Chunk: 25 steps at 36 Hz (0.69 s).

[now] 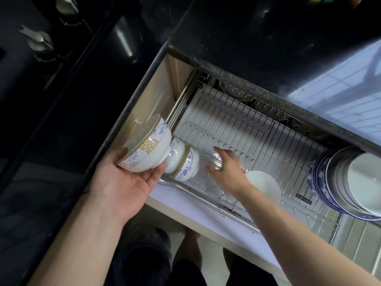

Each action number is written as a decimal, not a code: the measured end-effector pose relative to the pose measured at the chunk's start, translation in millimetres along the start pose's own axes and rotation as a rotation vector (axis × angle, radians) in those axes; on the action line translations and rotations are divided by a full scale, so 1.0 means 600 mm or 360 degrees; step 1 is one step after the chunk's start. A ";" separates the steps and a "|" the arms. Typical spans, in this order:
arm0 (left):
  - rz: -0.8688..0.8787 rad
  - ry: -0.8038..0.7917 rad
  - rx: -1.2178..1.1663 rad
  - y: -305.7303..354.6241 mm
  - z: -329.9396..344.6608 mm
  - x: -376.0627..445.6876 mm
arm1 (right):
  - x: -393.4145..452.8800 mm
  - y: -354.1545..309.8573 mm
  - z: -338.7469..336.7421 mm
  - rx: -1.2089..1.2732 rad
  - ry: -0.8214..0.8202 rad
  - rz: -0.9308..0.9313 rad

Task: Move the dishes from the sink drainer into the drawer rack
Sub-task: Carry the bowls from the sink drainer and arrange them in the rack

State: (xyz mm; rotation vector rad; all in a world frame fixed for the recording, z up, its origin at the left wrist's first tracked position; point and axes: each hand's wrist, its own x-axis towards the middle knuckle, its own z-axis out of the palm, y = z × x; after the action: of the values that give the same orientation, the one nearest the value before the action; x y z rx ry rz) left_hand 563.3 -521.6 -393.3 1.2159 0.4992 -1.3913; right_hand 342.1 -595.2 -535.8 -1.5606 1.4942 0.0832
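Your left hand cups a white bowl with blue flowers and a gold band, thumb on the rim at nine o'clock and fingers curled under its base; the bowl is tilted on its side at the nine o'clock end of the drawer rack. Its foot touches a second patterned bowl, which lies on the wires just beside it toward three o'clock. Your right hand reaches over the middle of the rack with fingers spread and loose, holding nothing; it is blurred, so you cannot tell whether the fingertips touch the wires. Your right forearm covers part of a plain white bowl lying at about five o'clock from that hand. At the three o'clock end a stack of plates and dishes, blue-patterned outermost, stands on edge and is cut off by the frame. The rack's far side is hidden under the dark bench. The sink drainer is not in view. At eleven o'clock only dim metallic shapes show, too dark to identify.
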 end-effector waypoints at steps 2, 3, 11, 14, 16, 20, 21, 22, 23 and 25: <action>0.0013 -0.0004 -0.0003 0.001 -0.001 0.000 | 0.026 -0.045 0.027 0.0376 -0.0385 0.0120; 0.0020 -0.0002 -0.0004 0.002 -0.002 0.000 | 0.038 -0.059 0.038 0.0448 -0.0490 0.0153; 0.0013 0.0062 0.0017 0.006 -0.007 0.002 | 0.044 -0.048 0.074 0.0122 -0.0310 -0.0154; 0.0000 0.0060 0.0010 0.005 -0.005 0.001 | 0.023 -0.030 0.092 -0.0057 -0.0133 -0.0321; -0.0006 0.0054 -0.0010 0.005 -0.002 0.001 | 0.013 -0.021 0.105 -0.0205 -0.0020 -0.0429; -0.0004 0.0067 -0.0005 0.005 -0.005 0.003 | 0.007 -0.022 0.102 -0.0341 0.0066 -0.0564; -0.0002 0.0065 -0.0006 0.005 -0.005 0.004 | 0.007 -0.025 0.096 -0.0298 0.0061 -0.0574; 0.0000 0.0065 -0.0004 0.006 -0.005 0.005 | 0.012 -0.027 0.090 -0.0213 0.0079 -0.0583; -0.0002 0.0057 -0.0002 0.006 -0.005 0.004 | 0.018 -0.032 0.082 -0.0108 0.0117 -0.0584; -0.0002 0.0048 -0.0005 0.006 -0.004 0.004 | 0.037 -0.053 0.066 0.0077 0.0132 -0.0486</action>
State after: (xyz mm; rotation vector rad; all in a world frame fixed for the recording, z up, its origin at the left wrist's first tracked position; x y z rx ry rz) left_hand 567.8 -521.2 -395.0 1.2357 0.5230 -1.3746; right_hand 394.3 -592.2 -553.7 -1.7520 1.2933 -0.1946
